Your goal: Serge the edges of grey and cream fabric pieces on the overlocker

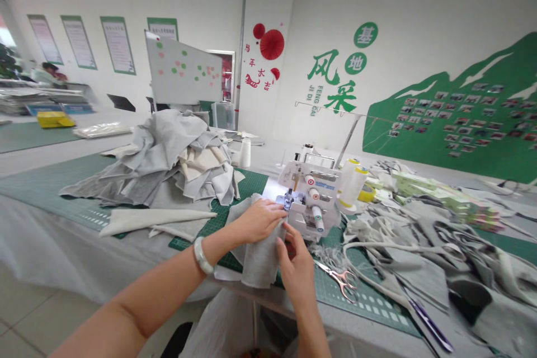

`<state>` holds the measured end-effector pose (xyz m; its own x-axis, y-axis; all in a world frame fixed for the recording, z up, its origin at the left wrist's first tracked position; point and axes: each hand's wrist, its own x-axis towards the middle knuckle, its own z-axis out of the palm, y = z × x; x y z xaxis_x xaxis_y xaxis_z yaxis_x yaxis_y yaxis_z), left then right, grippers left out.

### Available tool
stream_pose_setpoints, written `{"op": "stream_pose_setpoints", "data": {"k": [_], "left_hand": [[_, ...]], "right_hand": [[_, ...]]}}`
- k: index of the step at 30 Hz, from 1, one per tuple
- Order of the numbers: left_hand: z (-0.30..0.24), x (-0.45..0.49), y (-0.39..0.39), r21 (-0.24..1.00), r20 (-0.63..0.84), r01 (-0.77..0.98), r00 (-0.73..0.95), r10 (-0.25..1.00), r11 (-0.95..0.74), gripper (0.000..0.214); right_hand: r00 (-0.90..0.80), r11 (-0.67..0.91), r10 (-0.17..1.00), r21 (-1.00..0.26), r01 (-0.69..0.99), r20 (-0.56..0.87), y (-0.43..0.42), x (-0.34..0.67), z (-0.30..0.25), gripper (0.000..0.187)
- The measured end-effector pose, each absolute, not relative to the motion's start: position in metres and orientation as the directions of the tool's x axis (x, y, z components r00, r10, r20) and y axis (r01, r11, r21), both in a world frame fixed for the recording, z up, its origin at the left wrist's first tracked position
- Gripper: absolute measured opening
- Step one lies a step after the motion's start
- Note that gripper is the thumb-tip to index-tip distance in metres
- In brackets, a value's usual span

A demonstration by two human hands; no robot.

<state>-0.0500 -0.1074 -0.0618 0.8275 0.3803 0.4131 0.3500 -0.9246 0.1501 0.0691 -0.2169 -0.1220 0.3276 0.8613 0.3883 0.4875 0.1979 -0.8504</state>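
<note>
In the head view, the cloth [260, 263] lies at the centre of the frame, on the mat [254, 180], beside the machine [319, 190]. The left hand [263, 220] lies flat on it; the right hand [296, 256] touches its right edge, whether pinching I cannot tell. Feeding it well probably means light, even guidance, edge straight, fingertips clear of the foot [288, 199]. The cloth looks plain grey, soft, slightly creased.

One head-worn view looks forward and down over near hands [260, 219], seemingly wide-angled.
</note>
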Motion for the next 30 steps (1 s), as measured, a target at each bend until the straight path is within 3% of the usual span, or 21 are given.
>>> {"op": "stream_pose_setpoints", "data": {"k": [13, 20, 23, 26, 28, 30], "left_hand": [[-0.058, -0.053, -0.102, 0.264, 0.401, 0.346, 0.809, 0.429, -0.900, 0.021], [-0.061, -0.056, -0.096, 0.343, 0.411, 0.294, 0.807, 0.424, -0.892, 0.022], [-0.060, -0.057, -0.088, 0.496, 0.453, 0.219, 0.761, 0.465, -0.841, 0.021], [-0.052, -0.056, -0.069, 0.701, 0.511, 0.164, 0.564, 0.649, -0.694, 0.020], [-0.044, -0.051, -0.050, 0.850, 0.448, 0.099, 0.383, 0.808, -0.518, 0.018], [-0.036, -0.041, -0.027, 0.946, 0.303, 0.011, 0.316, 0.899, -0.323, 0.014]], "right_hand": [[0.301, 0.186, 0.885, -0.863, 0.470, 0.355, -0.216, 0.069, -0.120, 0.041], [0.287, 0.151, 0.888, -0.815, 0.559, 0.360, -0.214, 0.069, -0.121, 0.046], [0.308, 0.124, 0.882, -0.807, 0.577, 0.356, -0.213, 0.070, -0.120, 0.045], [0.333, 0.107, 0.874, -0.809, 0.578, 0.354, -0.212, 0.071, -0.117, 0.046], [0.341, 0.105, 0.867, -0.803, 0.587, 0.363, -0.212, 0.072, -0.115, 0.045], [0.347, 0.100, 0.862, -0.796, 0.597, 0.369, -0.211, 0.072, -0.114, 0.044]]}}
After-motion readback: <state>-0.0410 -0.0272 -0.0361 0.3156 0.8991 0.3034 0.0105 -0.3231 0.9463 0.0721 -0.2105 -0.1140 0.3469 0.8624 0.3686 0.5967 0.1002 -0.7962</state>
